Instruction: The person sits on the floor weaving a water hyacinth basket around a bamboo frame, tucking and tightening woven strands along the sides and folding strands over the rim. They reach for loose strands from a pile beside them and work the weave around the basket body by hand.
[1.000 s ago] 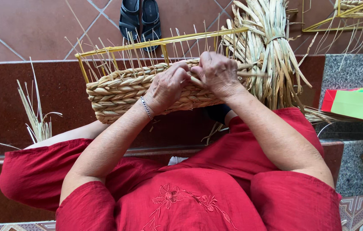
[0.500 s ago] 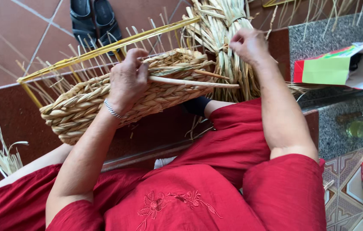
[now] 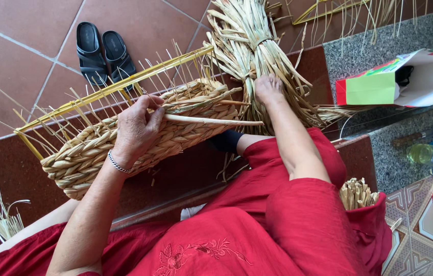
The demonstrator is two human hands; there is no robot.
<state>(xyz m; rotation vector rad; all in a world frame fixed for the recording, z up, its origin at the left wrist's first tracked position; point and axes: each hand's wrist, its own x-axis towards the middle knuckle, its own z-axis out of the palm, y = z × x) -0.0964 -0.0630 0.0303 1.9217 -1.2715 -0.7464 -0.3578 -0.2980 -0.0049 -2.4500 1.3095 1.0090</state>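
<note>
The half-woven basket (image 3: pixel 140 140) lies on its side on the person's lap, above the red tiled step (image 3: pixel 175 176), with its yellow wire frame (image 3: pixel 109 89) and the thin upright stakes pointing away from the body. The left hand (image 3: pixel 137 128) rests on the braided wall of the basket; its fingers are closed on the near end of one pale weaving strand (image 3: pixel 211 121), which runs from the basket's rim toward the bundle. The right hand (image 3: pixel 269 89) is well apart from the left hand, beyond the basket's right end, and its fingers are pressed into the tied bundle of dried straw (image 3: pixel 255 56). Whether it has already gripped a stalk, I cannot tell.

To do this step well, I think the left hand should keep the strand tight against the last braided row, so the weave does not loosen while the other hand is away. The right hand should choose one long, even stalk and draw it straight out, not sideways, so the tie does not slip.

Beyond the basket's frame a pair of black sandals (image 3: pixel 104 51) stands on the floor. To the right of the bundle lies a coloured paper bag (image 3: pixel 400 79).
</note>
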